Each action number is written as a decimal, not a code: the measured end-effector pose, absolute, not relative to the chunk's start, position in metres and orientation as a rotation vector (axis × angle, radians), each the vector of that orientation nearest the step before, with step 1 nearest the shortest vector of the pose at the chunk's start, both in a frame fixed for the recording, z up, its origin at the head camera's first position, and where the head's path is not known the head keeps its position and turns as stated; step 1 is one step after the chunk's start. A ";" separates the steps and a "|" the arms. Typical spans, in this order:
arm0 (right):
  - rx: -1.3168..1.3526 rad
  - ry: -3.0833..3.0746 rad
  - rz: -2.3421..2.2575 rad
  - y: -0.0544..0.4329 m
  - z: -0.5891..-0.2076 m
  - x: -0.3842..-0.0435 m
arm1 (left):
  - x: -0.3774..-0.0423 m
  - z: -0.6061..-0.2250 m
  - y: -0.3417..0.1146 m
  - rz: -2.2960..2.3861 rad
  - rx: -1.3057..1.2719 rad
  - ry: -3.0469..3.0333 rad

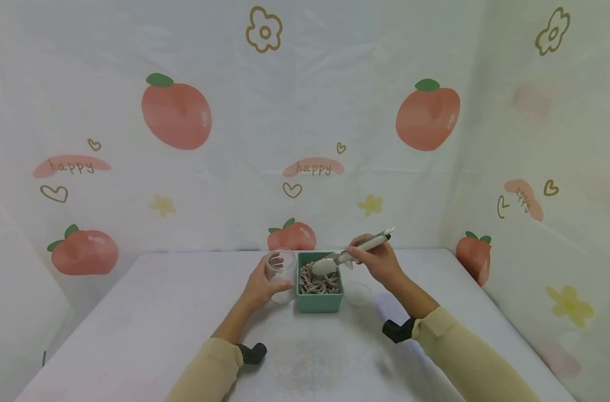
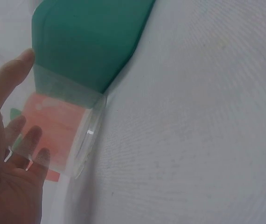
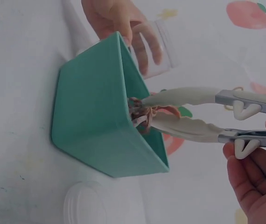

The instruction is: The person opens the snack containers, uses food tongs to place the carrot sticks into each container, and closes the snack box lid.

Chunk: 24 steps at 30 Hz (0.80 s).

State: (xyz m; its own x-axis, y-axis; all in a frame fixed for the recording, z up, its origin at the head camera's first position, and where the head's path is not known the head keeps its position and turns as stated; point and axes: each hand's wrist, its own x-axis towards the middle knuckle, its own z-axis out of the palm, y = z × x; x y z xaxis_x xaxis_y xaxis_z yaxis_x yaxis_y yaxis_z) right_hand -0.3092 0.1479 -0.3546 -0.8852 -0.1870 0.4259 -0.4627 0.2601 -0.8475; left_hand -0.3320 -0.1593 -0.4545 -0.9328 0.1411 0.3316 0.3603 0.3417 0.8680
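My left hand (image 1: 257, 286) grips a clear jar (image 1: 283, 274) on the table, thumb on the near side and fingers behind it. Beside the jar stands a green box (image 1: 319, 304), its top uncovered, holding brownish-grey curly strips (image 1: 312, 287). From the right, my right hand (image 1: 381, 263) holds tongs (image 1: 367, 244) with pale scalloped heads and metal arms. In the right wrist view the tong heads (image 3: 184, 127) reach over the box rim, their tips at a bunch of strips (image 3: 140, 114). The jar looks empty in the left wrist view.
A round clear lid (image 1: 357, 294) lies on the table just right of the box. The white-covered table (image 1: 305, 363) ends at a fabric backdrop (image 1: 234, 184) printed with peaches, close behind the box.
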 end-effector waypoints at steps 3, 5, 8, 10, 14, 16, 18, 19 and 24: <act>0.619 -2.283 1.653 0.144 -0.341 -0.299 | -0.333 -0.454 -0.159 -1.634 -0.460 -2.400; 0.625 -2.271 1.644 0.142 -0.331 -0.293 | -0.333 -0.455 -0.159 -1.640 -0.462 -2.397; 0.630 -2.237 1.648 0.139 -0.321 -0.288 | -0.333 -0.455 -0.159 -1.649 -0.464 -2.392; 0.626 -2.211 1.666 0.139 -0.319 -0.289 | -0.332 -0.454 -0.159 -1.649 -0.460 -2.393; 0.634 -2.163 1.681 0.138 -0.312 -0.291 | -0.331 -0.453 -0.158 -1.646 -0.451 -2.399; 0.636 -2.140 1.675 0.137 -0.309 -0.291 | -0.331 -0.453 -0.158 -1.649 -0.452 -2.398; 0.632 -2.133 1.652 0.135 -0.306 -0.291 | -0.331 -0.452 -0.158 -1.652 -0.451 -2.397; 0.630 -2.128 1.641 0.134 -0.304 -0.291 | -0.331 -0.452 -0.157 -1.651 -0.450 -2.399; 0.646 -2.101 1.612 0.127 -0.295 -0.289 | -0.331 -0.452 -0.158 -1.644 -0.444 -2.403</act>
